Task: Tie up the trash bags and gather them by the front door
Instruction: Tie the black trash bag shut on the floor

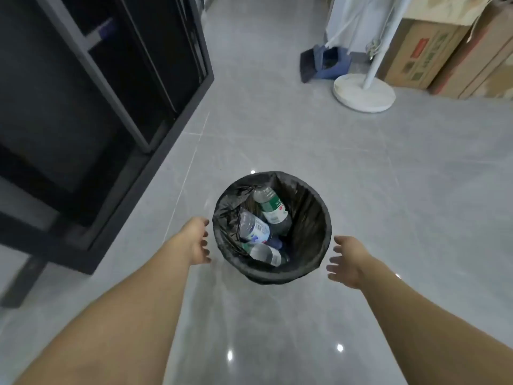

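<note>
Task barely started: black trash bag (311, 218) untied, lining its bin at lower centre of frame, plastic bottles (270, 204) inside. Left hand (195, 240) and right hand (347, 263) flank the rim, fingers spread, gripping nothing. Tying and carrying remain.

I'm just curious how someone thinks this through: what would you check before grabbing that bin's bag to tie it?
1. Left hand free, fingers relaxed beside the rim: ok.
2. Right hand free, open on the other side: ok.
3. Black trash bag edge folded over the bin rim, reachable: ok.
4. Plastic bottles sit below the rim, leaving slack to tie: ok.
5. Bag free of tears: cannot tell.
6. Front door in sight: not ok, not in view.
</note>
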Motion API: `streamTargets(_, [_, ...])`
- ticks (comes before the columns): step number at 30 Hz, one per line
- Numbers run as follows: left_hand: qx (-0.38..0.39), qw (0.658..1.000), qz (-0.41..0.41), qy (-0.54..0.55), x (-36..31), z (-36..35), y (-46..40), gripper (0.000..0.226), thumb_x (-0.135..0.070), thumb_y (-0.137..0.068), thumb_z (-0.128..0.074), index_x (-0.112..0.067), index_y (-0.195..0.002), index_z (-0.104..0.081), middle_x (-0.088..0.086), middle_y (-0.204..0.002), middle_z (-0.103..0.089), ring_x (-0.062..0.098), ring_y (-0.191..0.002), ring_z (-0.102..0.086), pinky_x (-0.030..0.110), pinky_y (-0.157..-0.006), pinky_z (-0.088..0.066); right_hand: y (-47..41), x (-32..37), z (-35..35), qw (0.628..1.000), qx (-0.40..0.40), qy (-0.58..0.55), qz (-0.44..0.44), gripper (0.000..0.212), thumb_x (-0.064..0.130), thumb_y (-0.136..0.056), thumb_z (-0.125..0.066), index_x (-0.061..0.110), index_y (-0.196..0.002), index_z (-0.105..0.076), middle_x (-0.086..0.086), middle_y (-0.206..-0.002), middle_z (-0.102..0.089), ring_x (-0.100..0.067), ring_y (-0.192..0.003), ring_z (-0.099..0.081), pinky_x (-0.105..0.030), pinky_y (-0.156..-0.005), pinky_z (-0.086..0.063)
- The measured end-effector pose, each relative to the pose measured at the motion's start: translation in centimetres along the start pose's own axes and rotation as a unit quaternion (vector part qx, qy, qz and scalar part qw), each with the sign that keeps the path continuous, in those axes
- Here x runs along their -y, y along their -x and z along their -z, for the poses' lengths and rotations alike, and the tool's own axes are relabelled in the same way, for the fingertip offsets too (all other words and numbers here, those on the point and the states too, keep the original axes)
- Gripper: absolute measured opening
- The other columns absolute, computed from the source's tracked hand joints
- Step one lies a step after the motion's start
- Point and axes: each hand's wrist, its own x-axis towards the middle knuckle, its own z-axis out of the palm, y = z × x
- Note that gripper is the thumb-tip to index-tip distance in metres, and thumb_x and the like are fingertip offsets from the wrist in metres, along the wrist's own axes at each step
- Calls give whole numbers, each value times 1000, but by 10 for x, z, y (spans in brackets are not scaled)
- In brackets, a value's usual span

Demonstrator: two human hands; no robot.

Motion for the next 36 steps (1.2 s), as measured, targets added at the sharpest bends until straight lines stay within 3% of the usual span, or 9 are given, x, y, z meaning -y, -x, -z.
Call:
streamTargets(4, [32, 999, 16, 6, 17, -5, -6, 29, -24, -81, -40, -12, -101, -57, 14, -100, -61, 34, -89, -58, 54, -91, -42, -14, -21, -8, 999, 22, -15, -47, 62, 37, -93, -46, 7, -145, -33, -16, -136, -50, -35, -114, -51, -52, -109, -32])
streamTargets(8, [58, 998, -15, 11, 25, -9, -3, 24, -18, -83, -37, -14, -89, -60, 11, -90, -68, 31, -83, -65, 59, -103, -37, -9, -24, -16, 999, 44, -29, -14, 26, 26, -94, -42, 11, -108, -58, -10, -104, -65, -27, -97, -61, -50, -107, -36])
streamTargets(11, [58, 998, -6, -20, 30, -6, 4, 20, -14, -87, -40, -13, -84, -59, 7, -76, -66, 25, -73, -64, 48, -85, -52, 0, -23, -17, 998, 46, -30, -7, 22, 19, -97, -41, 10, -99, -61, -9, -95, -66, -25, -90, -61, -46, -101, -45])
streamTargets(15, [43, 997, 6, -61, 25, 2, 22, 23, -14, -93, -39, -10, -75, -52, 6, -53, -56, 18, -61, -50, 28, -53, -51, 9, -25, -15, 999, 14, -39, -18, 23, 10, -96, -41, 9, -79, -57, -7, -67, -59, -19, -64, -53, -36, -71, -53])
streamTargets(20, [36, 999, -12, -28, 7, 10, 45, 26, -14, -97, -37, -4, -76, -49, 11, -59, -51, 16, -34, -49, 14, -30, -40, 24, -18, -15, 999, -22, -43, -24, 30, 8, -98, -35, 9, -72, -51, -1, -37, -46, -9, -32, -40, -22, -41, -50])
streamTargets(23, [43, 999, -15, -25, -7, 11, 57, 27, -15, -97, -37, -4, -75, -47, 8, -44, -50, 11, -28, -47, 12, -27, -35, 30, -10, -17, 998, -39, -38, -10, 32, 4, -97, -32, 8, -71, -49, 0, -35, -40, -7, -24, -33, -21, -36, -49])
streamTargets(26, [40, 998, -19, -53, -15, 6, 69, 21, -19, -93, -41, -12, -73, -47, 2, -58, -48, 11, -34, -46, 13, -33, -34, 41, -1, -21, 998, -48, -26, 11, 33, 1, -97, -31, 6, -71, -51, -2, -37, -43, -6, -24, -33, -23, -35, -50])
streamTargets(32, [5, 998, -45, -36, -24, -12, 87, 13, -15, -89, -47, -11, -77, -51, 9, -80, -59, 23, -70, -57, 36, -78, -49, 54, 12, -32, 991, -68, 8, 112, 24, -2, -91, -39, 4, -73, -54, -7, -59, -47, -15, -46, -39, -32, -52, -58])
streamTargets(36, [-2, 998, -68, -2, -29, -15, 84, 17, -5, -92, -41, -8, -79, -51, 6, -77, -56, 16, -58, -58, 25, -53, -51, 49, 16, -37, 979, -83, 11, 187, 14, 12, -88, -46, 6, -89, -58, -13, -77, -54, -25, -66, -51, -36, -68, -54])
